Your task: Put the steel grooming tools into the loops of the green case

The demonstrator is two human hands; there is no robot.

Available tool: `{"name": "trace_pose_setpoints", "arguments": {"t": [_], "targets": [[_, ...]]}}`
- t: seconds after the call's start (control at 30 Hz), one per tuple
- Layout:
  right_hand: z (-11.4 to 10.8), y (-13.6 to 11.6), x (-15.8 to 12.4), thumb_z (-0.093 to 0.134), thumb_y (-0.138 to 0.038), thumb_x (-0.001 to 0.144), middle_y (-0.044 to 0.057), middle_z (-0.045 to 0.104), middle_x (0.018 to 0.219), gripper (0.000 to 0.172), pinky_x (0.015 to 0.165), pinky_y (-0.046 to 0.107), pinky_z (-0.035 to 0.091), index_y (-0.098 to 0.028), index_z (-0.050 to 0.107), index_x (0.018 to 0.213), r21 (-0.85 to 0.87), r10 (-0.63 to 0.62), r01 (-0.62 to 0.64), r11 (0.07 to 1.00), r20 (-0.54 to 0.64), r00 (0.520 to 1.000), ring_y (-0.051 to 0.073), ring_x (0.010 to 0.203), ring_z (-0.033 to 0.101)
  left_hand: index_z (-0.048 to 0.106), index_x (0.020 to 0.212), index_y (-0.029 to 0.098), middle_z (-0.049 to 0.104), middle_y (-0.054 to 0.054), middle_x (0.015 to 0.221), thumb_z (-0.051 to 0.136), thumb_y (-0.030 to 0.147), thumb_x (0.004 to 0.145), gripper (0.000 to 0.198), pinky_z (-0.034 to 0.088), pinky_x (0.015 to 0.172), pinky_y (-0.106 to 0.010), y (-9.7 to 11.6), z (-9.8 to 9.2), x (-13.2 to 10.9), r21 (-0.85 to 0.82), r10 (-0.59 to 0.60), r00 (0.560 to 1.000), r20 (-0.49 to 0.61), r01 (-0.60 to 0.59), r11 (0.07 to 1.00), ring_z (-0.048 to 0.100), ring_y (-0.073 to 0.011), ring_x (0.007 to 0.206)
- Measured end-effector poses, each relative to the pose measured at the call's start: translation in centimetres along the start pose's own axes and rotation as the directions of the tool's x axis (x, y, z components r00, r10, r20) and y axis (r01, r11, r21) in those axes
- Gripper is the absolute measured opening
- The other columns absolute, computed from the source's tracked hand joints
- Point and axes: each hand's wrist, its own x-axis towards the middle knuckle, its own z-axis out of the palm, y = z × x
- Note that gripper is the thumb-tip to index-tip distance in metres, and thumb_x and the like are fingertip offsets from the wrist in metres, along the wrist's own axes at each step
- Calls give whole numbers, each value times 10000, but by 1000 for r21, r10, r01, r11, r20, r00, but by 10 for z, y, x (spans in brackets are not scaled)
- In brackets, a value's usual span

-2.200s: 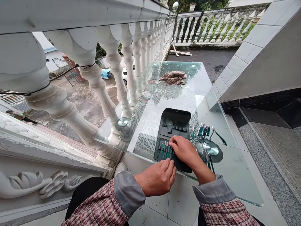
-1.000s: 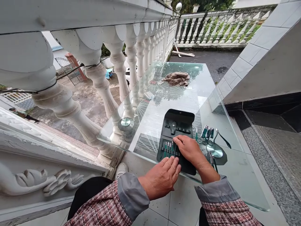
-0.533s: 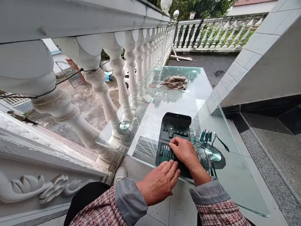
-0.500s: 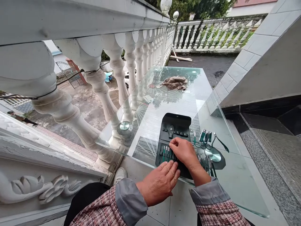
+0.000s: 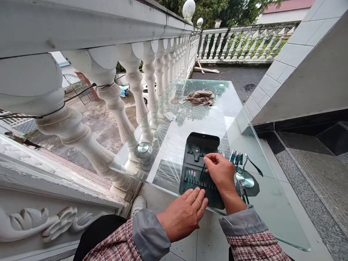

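A black manicure case [image 5: 202, 140] lies unfolded on the glass table [image 5: 274, 214]. Slim green-handled manicure tools [image 5: 191, 177] stand in the left slots of its lower half. Between the thumb and forefinger of my right hand [image 5: 221, 174] is a thin dark manicure tool [image 5: 202, 172], held above those slots. My left hand [image 5: 182, 214] lies flat with fingers stretched out, its fingertips on the case's lower edge. To the right of the case are nail clippers [image 5: 237, 158] and a pair of nippers [image 5: 254, 166]. My right hand partly hides other tools there.
A crumpled brown cloth [image 5: 200, 98] sits at the table's far end. White balusters [image 5: 107, 98] run along the left side. A stone step [image 5: 307, 174] and a tiled slanted wall [image 5: 282, 69] border the right.
My right hand has moved up and right, drawing a thin tool upward out of the slots. My left hand stays almost in place on the case's edge.
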Motion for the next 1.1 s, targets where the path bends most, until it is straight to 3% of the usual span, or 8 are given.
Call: {"name": "trace_pose_setpoints", "arguments": {"t": [0.2, 0.37, 0.47, 0.6, 0.83, 0.9, 1.0, 1.1], "targets": [[-60, 8, 8, 647, -425, 620, 13, 604, 619, 305, 454, 250, 454, -155, 643, 761, 265, 121, -54, 963, -241, 963, 110, 463, 509, 352, 1358, 21, 343, -198, 1424, 521, 463, 863, 684, 295, 1033, -405, 0, 2, 1, 38, 10, 1000, 0, -10, 999, 350, -307, 1298], [-90, 42, 5, 642, -377, 607, -10, 587, 564, 247, 404, 235, 422, -163, 640, 732, 120, 157, -148, 982, -62, 986, 97, 402, 485, 409, 1318, 8, 413, -214, 1373, 489, 391, 892, 578, 322, 1011, -420, -1, -4, 2, 98, 66, 997, -48, -61, 993, 413, -297, 1257], [-89, 57, -1, 603, -357, 618, -24, 581, 552, 191, 417, 245, 440, -188, 632, 702, -20, 186, -185, 982, 75, 980, 114, 425, 511, 447, 1288, 17, 477, -207, 1322, 445, 312, 919, 472, 351, 987, -410, 0, -8, 3, 130, 122, 989, -88, -110, 985, 463, -280, 1217], [-87, 60, -4, 554, -321, 647, -27, 606, 601, 130, 481, 255, 437, -217, 623, 682, -231, 233, -201, 952, 123, 965, 123, 480, 536, 497, 1238, 34, 536, -194, 1265, 410, 224, 925, 377, 389, 958, -404, 2, -11, 3, 144, 182, 971, -153, -160, 976, 518, -272, 1160], [-90, 50, -8, 513, -317, 756, 36, 657, 814, 143, 546, 285, 319, -226, 617, 791, -676, -1, 61, 734, 90, 996, 190, 683, 560, 536, 1183, 22, 585, -194, 1199, 417, 176, 907, 338, 440, 907, -404, 2, -13, -4, 149, 177, 962, -207, -148, 978, 562, -280, 1105], [-86, 41, -13, 496, -304, 773, 46, 653, 846, 148, 548, 284, 313, -222, 618, 796, -676, -66, 101, 730, 77, 995, 186, 687, 559, 547, 1167, 18, 601, -196, 1173, 426, 171, 901, 330, 448, 891, -407, 2, -13, -7, 154, 168, 959, -228, -135, 979, 576, -284, 1083], [-67, 24, -24, 477, -300, 794, 37, 659, 843, 164, 626, 279, 373, -217, 617, 777, -505, -224, 235, 830, 85, 971, 177, 737, 575, 572, 1123, 8, 630, -207, 1110, 439, 167, 893, 309, 465, 847, -416, 3, -8, -10, 171, 130, 955, -268, -86, 982, 611, -289, 1015], [-37, 9, -33, 438, -292, 821, 36, 665, 842, 209, 697, 276, 401, -212, 628, 787, -345, -302, 370, 863, 237, 924, 169, 768, 583, 576, 1104, -7, 628, -238, 1094, 443, 175, 897, 306, 471, 808, -418, 5, 1, -12, 182, 74, 966, -247, -29, 983, 626, -291, 976]]}}
